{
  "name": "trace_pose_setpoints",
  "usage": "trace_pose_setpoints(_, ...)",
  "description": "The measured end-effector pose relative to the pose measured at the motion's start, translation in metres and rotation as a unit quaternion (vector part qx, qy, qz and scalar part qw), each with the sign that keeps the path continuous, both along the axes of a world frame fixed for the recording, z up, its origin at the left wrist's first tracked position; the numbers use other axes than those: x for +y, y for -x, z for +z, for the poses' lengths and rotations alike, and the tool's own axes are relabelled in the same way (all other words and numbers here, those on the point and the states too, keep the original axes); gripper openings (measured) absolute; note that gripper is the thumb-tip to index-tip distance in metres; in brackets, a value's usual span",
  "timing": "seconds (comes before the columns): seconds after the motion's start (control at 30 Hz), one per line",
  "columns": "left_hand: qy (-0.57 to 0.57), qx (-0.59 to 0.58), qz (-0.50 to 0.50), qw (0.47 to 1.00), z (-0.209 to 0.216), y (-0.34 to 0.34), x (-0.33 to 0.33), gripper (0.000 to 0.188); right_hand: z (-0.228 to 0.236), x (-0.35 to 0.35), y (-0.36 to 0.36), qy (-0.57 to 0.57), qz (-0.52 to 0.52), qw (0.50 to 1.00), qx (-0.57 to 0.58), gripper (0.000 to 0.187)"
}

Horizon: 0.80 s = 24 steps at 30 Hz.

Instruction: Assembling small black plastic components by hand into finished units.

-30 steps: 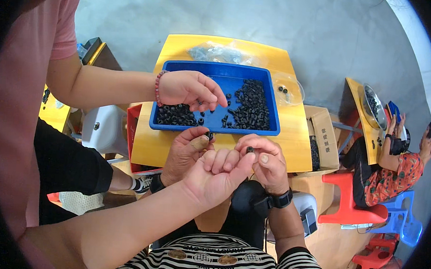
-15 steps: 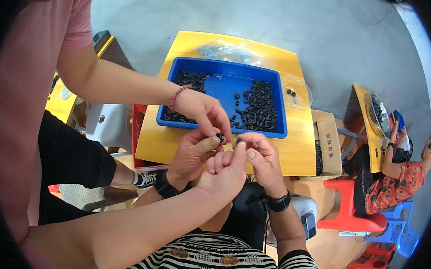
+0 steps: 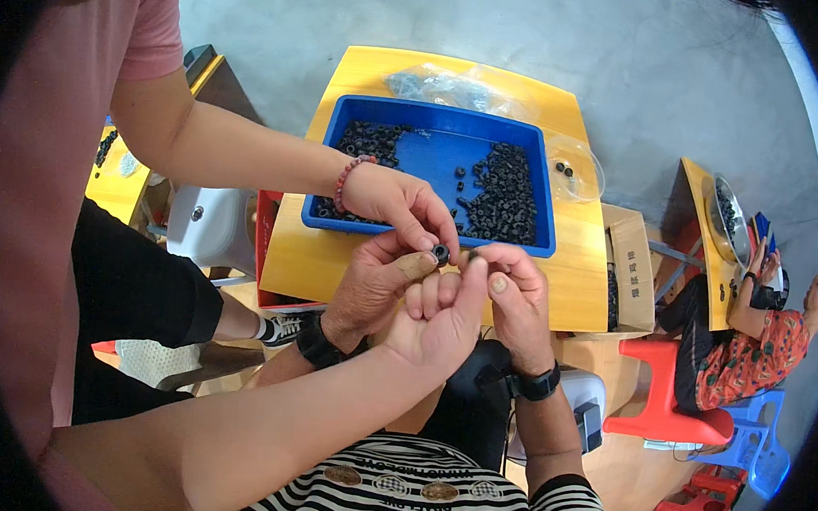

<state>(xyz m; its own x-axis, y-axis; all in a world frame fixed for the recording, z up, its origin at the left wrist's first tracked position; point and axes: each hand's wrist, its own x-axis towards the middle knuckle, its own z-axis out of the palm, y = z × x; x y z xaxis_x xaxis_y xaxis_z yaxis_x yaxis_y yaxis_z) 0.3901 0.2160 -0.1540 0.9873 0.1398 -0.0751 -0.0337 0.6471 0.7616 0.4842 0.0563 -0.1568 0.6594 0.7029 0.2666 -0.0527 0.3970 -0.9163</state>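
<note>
My left hand (image 3: 362, 285), banded at the wrist, is closed with thumb and forefinger on a small black ring (image 3: 441, 254). The fingertips of a co-worker's bracelet-wearing hand (image 3: 402, 208) touch the same ring. My right hand (image 3: 520, 304) pinches another small black piece (image 3: 474, 256), mostly covered by fingers. The co-worker's other hand (image 3: 442, 328) reaches between mine from below, its raised finger against that piece. Just beyond the hands sits a blue tray (image 3: 436, 113) with heaps of black rings (image 3: 506, 201) on its left and right sides.
The tray stands on a yellow table (image 3: 566, 293), with a clear plastic bag (image 3: 447, 87) behind it and a round clear dish (image 3: 589, 187) at right. A cardboard box (image 3: 635, 269) adjoins the table. The co-worker (image 3: 45, 233) stands close at left. Another person sits far right near red stools (image 3: 658, 393).
The co-worker's and my hands have shifted slightly right together. The ring in my left hand now shows its round opening. Both pieces remain pinched.
</note>
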Motion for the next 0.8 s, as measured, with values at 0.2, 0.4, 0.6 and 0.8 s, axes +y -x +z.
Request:
trace_pose_setpoints(0.2,0.037,-0.038,0.039,0.998,-0.017,-0.005,-0.003,0.015,-0.003,0.000,0.002,0.009,0.008,0.999,0.032,0.025)
trace_pose_setpoints(0.4,0.039,0.029,0.044,0.998,-0.022,-0.007,-0.005,0.012,-0.001,-0.004,0.004,0.019,-0.003,0.998,0.060,0.020)
trace_pose_setpoints(0.6,0.034,0.024,0.044,0.998,-0.024,-0.004,-0.003,0.013,-0.003,-0.009,-0.003,0.036,-0.016,0.996,0.074,0.017)
trace_pose_setpoints(0.8,0.027,0.015,0.047,0.998,-0.021,-0.004,-0.001,0.014,0.004,-0.007,-0.002,0.043,-0.011,0.997,0.057,0.017)
